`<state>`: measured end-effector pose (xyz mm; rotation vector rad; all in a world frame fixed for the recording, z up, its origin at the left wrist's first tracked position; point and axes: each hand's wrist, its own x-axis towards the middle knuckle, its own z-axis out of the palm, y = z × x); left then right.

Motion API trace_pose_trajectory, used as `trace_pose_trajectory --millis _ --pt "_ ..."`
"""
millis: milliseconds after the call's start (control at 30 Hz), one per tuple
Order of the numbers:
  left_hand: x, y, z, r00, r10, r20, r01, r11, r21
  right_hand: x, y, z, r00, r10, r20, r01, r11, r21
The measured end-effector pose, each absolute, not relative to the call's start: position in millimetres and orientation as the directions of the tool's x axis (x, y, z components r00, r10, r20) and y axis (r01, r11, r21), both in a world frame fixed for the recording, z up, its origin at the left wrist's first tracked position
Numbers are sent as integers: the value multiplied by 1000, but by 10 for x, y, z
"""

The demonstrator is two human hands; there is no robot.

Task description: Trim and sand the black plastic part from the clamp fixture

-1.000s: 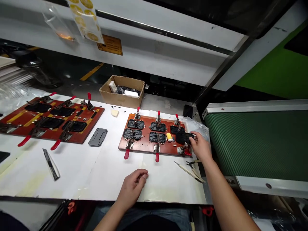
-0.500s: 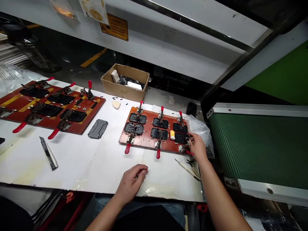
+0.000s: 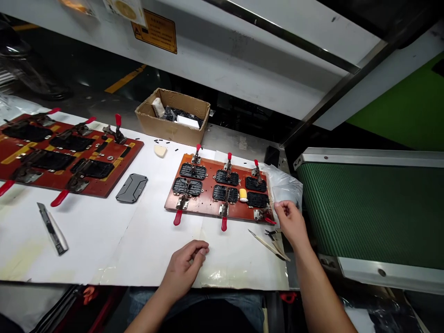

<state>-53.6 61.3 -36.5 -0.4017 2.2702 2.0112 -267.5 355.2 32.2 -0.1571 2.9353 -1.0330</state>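
So a second ago the right hand (image 3: 291, 221) was setting a black part into the lower-right slot of the small red fixture (image 3: 208, 208); now that part (image 3: 257, 200) sits seated and the hand has pulled back to the fixture's right edge, grip loosely curled, pinching nothing, near the plastic bag (image 3: 282, 186); left hand (image 3: 183, 267) rests half-closed and empty on the bench (image 3: 138, 240); tweezers (image 3: 270, 245) lie close below, conveyor (image 3: 364, 208) crowds the right, open room lower left.
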Motion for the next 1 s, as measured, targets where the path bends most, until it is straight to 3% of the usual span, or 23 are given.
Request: trace_pose_trajectory --millis 200,367,533,633,833,1000 --pt "-544 592 -388 -955 -108 -276 -288 111 951 -2087 3507 259 -975 -209 -77 -90 688 -720" --pt "-549 583 -413 -953 -98 -285 -297 150 943 -2190 3316 379 -969 -240 53 -208 686 -697" --pt "-528 603 -494 -960 -132 -247 -270 202 941 -2358 2983 274 -872 -466 146 -445 636 -631" --pt "-515 633 -485 -972 -152 -178 -212 250 945 -2324 2889 63 -829 -537 155 -517 630 -579" --pt "-562 672 -432 -987 -156 39 -21 366 930 -2249 2859 60 -830 -525 188 -534 652 -539" --pt "-512 787 -421 -991 -127 31 -10 305 952 -2987 2797 540 -890 -342 302 -454 720 -524"
